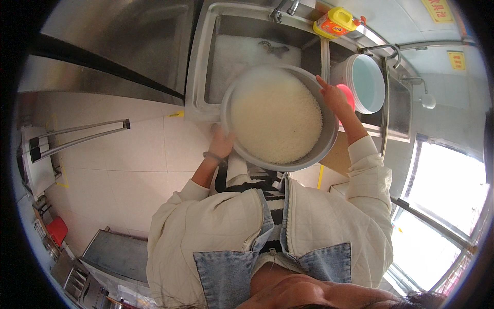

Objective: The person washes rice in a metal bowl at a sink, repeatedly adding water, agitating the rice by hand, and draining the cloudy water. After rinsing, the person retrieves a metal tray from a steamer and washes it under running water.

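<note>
A large round grey basin (pixel 329 133) is held over the front edge of a stainless steel sink (pixel 198 65). White rice grains (pixel 278 127) fill much of it, and cloudy water (pixel 266 77) lies toward its far side, so the basin looks tilted away from me. My left hand (pixel 222 143) grips the near left side of the rim; its fingers are partly hidden. On the right side, my right hand (pixel 334 98) holds the rim with a finger stretched along it. Whitish water (pixel 235 54) covers the sink floor, where a dark drain fitting (pixel 273 48) shows.
Behind the sink are a faucet (pixel 276 14) and a yellow detergent jug (pixel 335 23). A white bucket (pixel 349 69) and a pink container (pixel 350 96) stand just right of my right hand. Stainless steel equipment (pixel 123 34) borders the sink's left.
</note>
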Demonstrator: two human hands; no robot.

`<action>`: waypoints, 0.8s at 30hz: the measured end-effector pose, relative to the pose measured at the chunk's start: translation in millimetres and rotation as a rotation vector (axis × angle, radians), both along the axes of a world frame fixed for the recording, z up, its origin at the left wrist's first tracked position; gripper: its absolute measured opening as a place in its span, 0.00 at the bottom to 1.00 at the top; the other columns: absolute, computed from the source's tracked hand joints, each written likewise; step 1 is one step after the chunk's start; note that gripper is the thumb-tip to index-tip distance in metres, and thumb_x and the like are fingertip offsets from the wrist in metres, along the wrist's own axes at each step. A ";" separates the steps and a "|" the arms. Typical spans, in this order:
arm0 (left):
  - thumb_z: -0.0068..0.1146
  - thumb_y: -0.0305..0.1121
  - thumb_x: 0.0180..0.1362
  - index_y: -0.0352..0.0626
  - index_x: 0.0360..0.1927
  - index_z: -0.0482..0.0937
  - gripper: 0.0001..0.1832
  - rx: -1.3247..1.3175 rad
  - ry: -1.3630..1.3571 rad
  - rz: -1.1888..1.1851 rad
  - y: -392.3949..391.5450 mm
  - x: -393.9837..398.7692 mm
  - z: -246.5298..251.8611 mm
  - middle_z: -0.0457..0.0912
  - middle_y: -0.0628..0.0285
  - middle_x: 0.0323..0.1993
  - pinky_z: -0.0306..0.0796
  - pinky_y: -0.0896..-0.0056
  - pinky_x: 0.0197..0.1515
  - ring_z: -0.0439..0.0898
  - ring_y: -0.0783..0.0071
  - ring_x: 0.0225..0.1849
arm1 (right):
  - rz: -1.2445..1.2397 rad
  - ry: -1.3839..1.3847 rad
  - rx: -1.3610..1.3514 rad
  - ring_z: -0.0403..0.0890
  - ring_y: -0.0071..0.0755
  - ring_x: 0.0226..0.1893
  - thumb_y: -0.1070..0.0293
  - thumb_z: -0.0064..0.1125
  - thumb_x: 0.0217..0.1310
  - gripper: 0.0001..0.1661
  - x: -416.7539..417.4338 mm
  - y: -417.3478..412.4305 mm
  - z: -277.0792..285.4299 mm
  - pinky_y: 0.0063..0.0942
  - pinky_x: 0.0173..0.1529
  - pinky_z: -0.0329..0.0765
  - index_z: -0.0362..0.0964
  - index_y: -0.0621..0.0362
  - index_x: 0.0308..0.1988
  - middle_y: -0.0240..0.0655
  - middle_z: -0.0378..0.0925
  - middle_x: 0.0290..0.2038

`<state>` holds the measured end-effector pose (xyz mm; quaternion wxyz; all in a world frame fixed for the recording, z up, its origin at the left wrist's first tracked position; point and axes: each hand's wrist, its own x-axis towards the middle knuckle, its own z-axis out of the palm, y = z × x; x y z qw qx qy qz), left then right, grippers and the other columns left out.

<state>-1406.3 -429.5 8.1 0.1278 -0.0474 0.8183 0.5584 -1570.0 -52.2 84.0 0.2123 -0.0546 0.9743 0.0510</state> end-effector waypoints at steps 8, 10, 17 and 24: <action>0.48 0.36 0.58 0.31 0.37 0.66 0.15 0.006 0.016 -0.013 -4.0 6.0 -39.5 0.77 0.53 0.26 0.70 0.72 0.19 0.77 0.72 0.22 | 0.013 -0.013 0.034 0.79 0.52 0.33 0.64 0.46 0.60 0.33 -0.1 -3.0 2.2 0.47 0.37 0.76 0.48 0.33 0.64 0.51 0.77 0.30; 0.48 0.36 0.59 0.31 0.39 0.66 0.15 -0.011 -0.022 -0.022 -4.9 7.4 -46.7 0.77 0.54 0.26 0.71 0.73 0.19 0.77 0.73 0.22 | -0.001 -0.020 -0.003 0.79 0.52 0.32 0.64 0.46 0.60 0.33 0.1 -4.8 5.5 0.47 0.36 0.75 0.48 0.33 0.63 0.51 0.77 0.30; 0.48 0.35 0.58 0.31 0.40 0.67 0.15 -0.007 -0.011 -0.027 -5.0 -0.8 -37.7 0.78 0.53 0.29 0.71 0.73 0.20 0.78 0.71 0.23 | 0.000 -0.018 -0.004 0.79 0.52 0.33 0.64 0.47 0.60 0.33 -3.4 3.6 -4.7 0.47 0.36 0.75 0.48 0.33 0.63 0.51 0.77 0.31; 0.48 0.34 0.58 0.32 0.40 0.67 0.14 0.095 -0.043 -0.023 -5.8 -2.2 -38.6 0.77 0.54 0.29 0.73 0.71 0.20 0.78 0.71 0.26 | 0.004 -0.011 -0.012 0.79 0.52 0.34 0.64 0.47 0.60 0.34 -4.0 3.1 -6.2 0.46 0.37 0.75 0.48 0.32 0.64 0.51 0.77 0.32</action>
